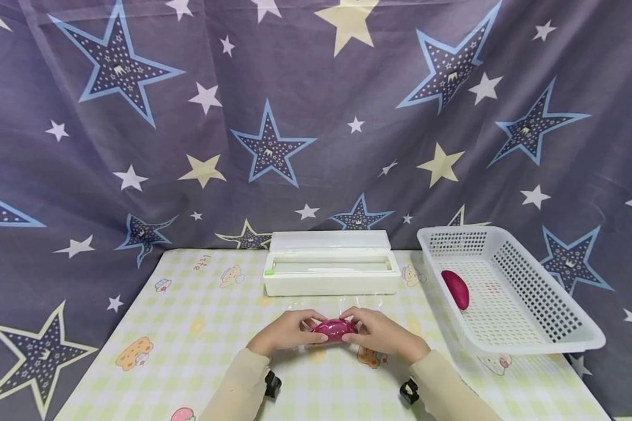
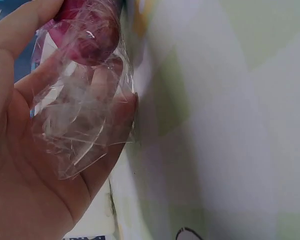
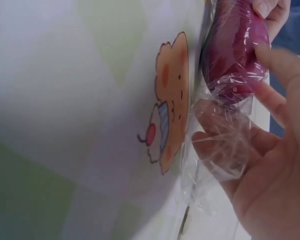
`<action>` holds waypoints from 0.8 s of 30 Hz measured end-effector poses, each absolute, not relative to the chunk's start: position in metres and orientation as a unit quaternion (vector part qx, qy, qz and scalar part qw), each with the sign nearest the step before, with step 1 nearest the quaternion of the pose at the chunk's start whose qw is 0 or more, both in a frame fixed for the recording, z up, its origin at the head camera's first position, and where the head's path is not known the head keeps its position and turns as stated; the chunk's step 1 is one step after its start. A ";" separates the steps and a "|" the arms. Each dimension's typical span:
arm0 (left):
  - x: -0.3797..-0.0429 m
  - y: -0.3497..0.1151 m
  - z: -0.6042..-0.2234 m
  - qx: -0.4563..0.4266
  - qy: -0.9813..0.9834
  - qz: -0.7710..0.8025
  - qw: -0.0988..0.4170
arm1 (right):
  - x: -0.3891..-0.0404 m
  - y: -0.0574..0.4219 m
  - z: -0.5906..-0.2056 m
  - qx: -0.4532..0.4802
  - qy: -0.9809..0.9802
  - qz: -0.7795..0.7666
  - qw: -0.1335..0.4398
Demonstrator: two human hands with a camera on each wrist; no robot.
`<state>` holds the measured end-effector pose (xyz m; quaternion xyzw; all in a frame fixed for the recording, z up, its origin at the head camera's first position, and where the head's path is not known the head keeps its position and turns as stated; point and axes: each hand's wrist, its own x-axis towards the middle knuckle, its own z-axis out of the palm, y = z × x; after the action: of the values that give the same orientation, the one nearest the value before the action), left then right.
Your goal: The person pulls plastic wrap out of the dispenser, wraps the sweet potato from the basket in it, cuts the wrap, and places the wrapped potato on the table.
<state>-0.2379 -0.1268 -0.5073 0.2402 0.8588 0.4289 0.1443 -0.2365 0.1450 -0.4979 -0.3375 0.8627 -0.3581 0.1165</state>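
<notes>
Wrapping seems underway: left hand (image 1: 286, 332) and right hand (image 1: 383, 333) pinch purple item (image 1: 334, 330), white box (image 1: 332, 285) at twelve o'clock; loose film (image 2: 72, 130) likely needs tucking

You've long sleeves on, lt. beige/cream w/ soft creases: L sleeve (image 1: 237, 387) & R sleeve (image 1: 449, 389), each ending approx. at the wrist. Small blk blocky units, L wrist unit (image 1: 272, 384) & R wrist unit (image 1: 409, 391), sit inboard of your cuffs. Your L hand (image 1: 284, 331) & R hand (image 1: 385, 333) are bare.
</notes>
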 end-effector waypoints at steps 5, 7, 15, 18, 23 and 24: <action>-0.238 -0.130 -0.510 0.229 0.858 0.430 0.161 | -0.235 0.144 -0.499 -0.328 0.876 -0.337 0.110; -0.238 -0.131 -0.512 0.226 0.861 0.425 0.165 | -0.235 0.143 -0.499 -0.329 0.883 -0.321 0.096; -0.237 -0.135 -0.512 0.226 0.870 0.410 0.157 | -0.238 0.144 -0.502 -0.337 0.879 -0.321 0.106; -0.238 -0.136 -0.511 0.223 0.873 0.406 0.156 | -0.239 0.145 -0.503 -0.338 0.872 -0.334 0.117; -0.239 -0.137 -0.509 0.238 0.876 0.397 0.136 | -0.243 0.145 -0.503 -0.341 0.862 -0.352 0.131; -0.240 -0.137 -0.509 0.238 0.877 0.395 0.134 | -0.243 0.145 -0.503 -0.339 0.863 -0.351 0.130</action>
<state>-0.2400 -0.1367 -0.5092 0.2382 0.8770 0.3953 0.1337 -0.2435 0.1448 -0.5032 -0.3390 0.8631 -0.3511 0.1300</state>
